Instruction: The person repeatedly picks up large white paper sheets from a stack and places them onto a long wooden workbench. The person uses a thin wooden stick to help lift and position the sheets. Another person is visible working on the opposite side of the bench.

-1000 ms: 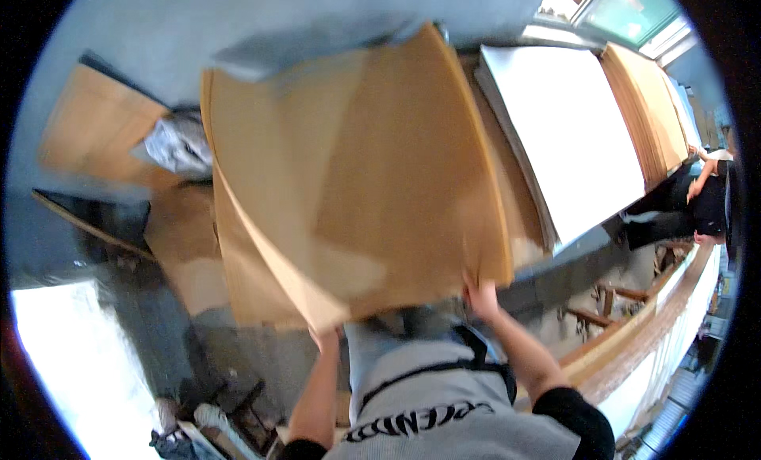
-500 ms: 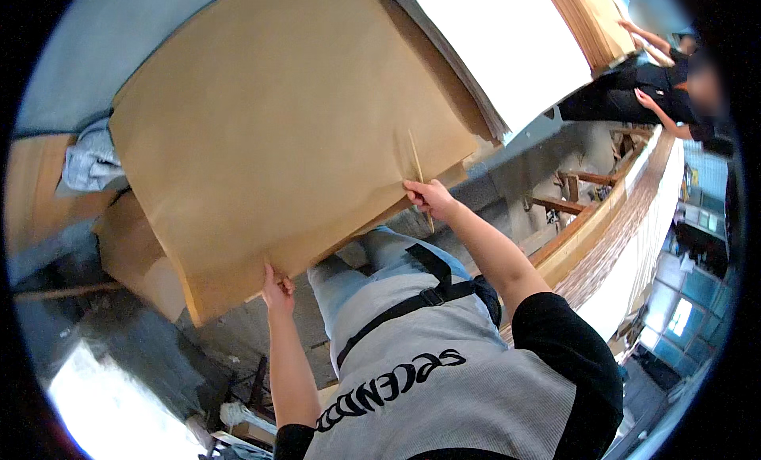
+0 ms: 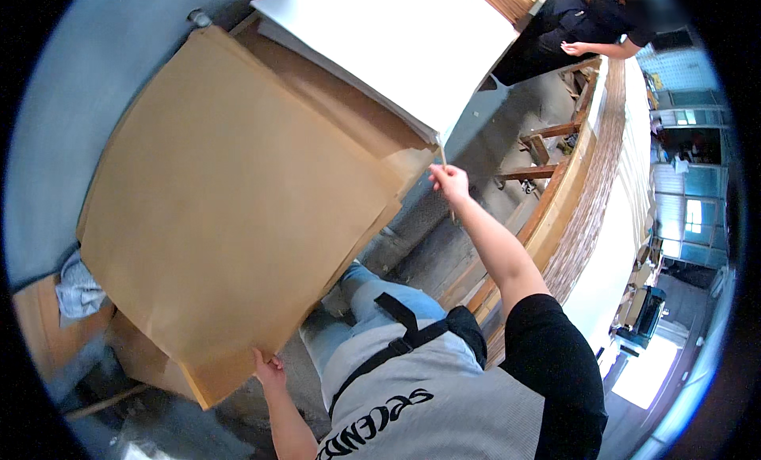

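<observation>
A large brown paper sheet lies on top of other brown sheets in front of me, its near edge hanging toward my legs. My left hand pinches that near edge close to the left corner, thumb on top. My right hand is closed around a thin wooden stick, whose ends show above and below the fist. It is beside the right corner of the brown paper, just below the corner of a stack of white sheets.
A grey crumpled cloth lies at the left on a wooden surface. To the right stands a long wooden frame beside tall stacked sheets with a white top. A co-worker in dark clothes stands at the far right near more brown sheets.
The view has turned, and the brown paper sits lower and further left. My right hand with the stick has moved off the near edge toward the white stack's corner. My left hand still grips the paper.
</observation>
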The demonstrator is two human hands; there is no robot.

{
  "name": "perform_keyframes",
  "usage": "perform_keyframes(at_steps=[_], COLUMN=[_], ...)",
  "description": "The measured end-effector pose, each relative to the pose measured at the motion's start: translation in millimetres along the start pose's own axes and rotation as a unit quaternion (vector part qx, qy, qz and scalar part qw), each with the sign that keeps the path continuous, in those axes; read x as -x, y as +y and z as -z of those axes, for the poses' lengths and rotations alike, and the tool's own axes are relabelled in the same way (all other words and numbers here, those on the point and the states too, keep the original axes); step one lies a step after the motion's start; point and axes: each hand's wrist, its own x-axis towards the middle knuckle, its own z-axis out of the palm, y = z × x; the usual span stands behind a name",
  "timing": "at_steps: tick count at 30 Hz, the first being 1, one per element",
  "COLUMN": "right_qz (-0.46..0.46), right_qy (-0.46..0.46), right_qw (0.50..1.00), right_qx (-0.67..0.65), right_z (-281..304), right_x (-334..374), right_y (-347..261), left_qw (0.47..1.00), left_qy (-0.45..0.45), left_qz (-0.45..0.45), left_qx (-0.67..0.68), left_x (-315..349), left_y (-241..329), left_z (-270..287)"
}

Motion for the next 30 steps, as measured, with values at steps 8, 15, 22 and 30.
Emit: perform_keyframes(at_steps=[8, 15, 22, 30], right_qz=[0.052, 0.021, 0.089, 0.026], right_qy=[0.164, 0.151, 0.073, 0.106], right_qw=[0.970, 0.921, 0.940, 0.903], right_qx=[0.174, 0.358, 0.322, 0.416], right_z=[28.8, 32.2, 30.3, 26.8], right_x=[-91.7, -111.5, -105.7, -124.1], right_y=[-13.7, -15.1, -32.8, -25.7], left_qw=[0.997, 0.992, 0.996, 0.995], left_qy=[0.067, 0.094, 0.065, 0.072], left_qz=[0.036, 0.054, 0.054, 0.012], left_qx=[-0.019, -0.059, -0.033, -0.065], left_x=[0.9, -5.0, -2.8, -0.8], left_y=[8.4, 9.8, 8.1, 2.9], left_z=[3.7, 17.8, 14.7, 6.6])
